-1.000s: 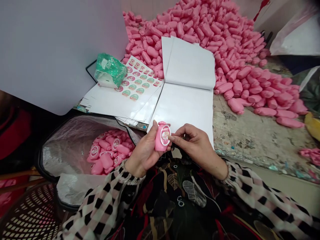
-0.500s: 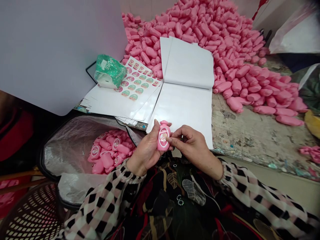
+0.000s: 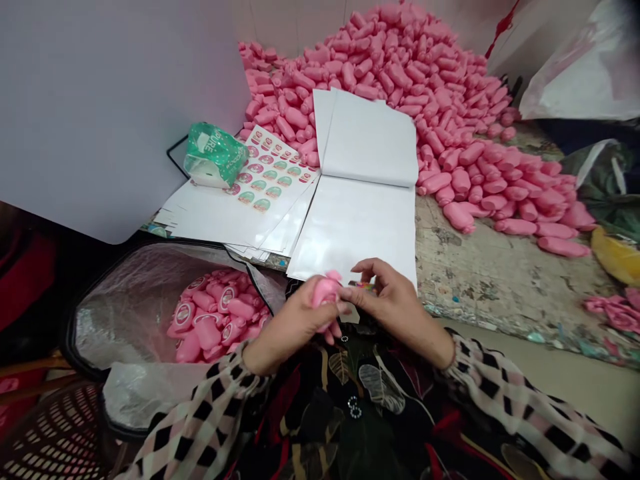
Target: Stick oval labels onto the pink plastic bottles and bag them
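Observation:
My left hand [image 3: 290, 323] is closed round a small pink bottle [image 3: 326, 290], now turned so its plain back faces up. My right hand [image 3: 395, 303] touches the bottle's right side with thumb and forefinger; a small coloured sticker [image 3: 367, 285] seems pinched at its fingertips. Both hands sit over my lap, at the near edge of a white backing sheet [image 3: 357, 227]. A sticker sheet [image 3: 267, 177] with round labels lies to the left.
A huge heap of plain pink bottles [image 3: 425, 93] covers the back and right of the table. A lined bag [image 3: 130, 300] at my left holds labelled bottles [image 3: 210, 320]. A green packet [image 3: 215, 155] rests on the sheets. A white board [image 3: 100, 100] stands left.
The bottle was upright with its label facing me; my left hand has turned it over and lowered it. My right hand's fingers shifted from the label to the bottle's side.

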A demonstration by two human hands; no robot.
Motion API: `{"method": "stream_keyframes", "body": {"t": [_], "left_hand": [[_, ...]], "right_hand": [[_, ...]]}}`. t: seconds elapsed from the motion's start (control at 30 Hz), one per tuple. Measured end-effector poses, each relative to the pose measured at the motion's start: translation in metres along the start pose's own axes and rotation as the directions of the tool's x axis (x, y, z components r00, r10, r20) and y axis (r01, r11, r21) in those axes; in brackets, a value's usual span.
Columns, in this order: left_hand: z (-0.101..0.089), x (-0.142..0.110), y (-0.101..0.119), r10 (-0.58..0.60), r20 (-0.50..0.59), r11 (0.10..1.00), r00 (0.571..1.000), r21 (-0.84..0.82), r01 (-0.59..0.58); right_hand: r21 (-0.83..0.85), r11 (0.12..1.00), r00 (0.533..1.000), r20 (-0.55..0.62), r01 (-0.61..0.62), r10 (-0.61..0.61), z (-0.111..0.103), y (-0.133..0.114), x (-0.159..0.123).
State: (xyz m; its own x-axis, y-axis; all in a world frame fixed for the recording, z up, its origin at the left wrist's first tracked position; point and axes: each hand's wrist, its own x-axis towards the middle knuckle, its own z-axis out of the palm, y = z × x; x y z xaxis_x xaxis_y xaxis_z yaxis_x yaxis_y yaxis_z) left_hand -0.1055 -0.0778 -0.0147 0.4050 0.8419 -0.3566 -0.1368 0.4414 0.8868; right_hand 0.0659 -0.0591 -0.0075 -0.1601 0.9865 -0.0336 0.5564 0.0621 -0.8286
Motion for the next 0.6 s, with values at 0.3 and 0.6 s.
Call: {"method": "stream_keyframes", "body": {"t": [0.3, 0.6], "left_hand": [[-0.004, -0.007, 0.007, -0.078, -0.042, 0.963, 0.996, 0.255, 0.086], [-0.089, -0.074, 0.017, 0.146, -0.659, 0.822, 0.737, 0.496, 0.280]], "right_hand": [[0.207, 0.977, 0.984, 0.177, -0.054, 0.017, -0.001, 0.010, 0.007], [-0.331, 0.938, 0.995, 0.054, 0.100, -0.087, -0.024, 0.029, 0.016]]}}
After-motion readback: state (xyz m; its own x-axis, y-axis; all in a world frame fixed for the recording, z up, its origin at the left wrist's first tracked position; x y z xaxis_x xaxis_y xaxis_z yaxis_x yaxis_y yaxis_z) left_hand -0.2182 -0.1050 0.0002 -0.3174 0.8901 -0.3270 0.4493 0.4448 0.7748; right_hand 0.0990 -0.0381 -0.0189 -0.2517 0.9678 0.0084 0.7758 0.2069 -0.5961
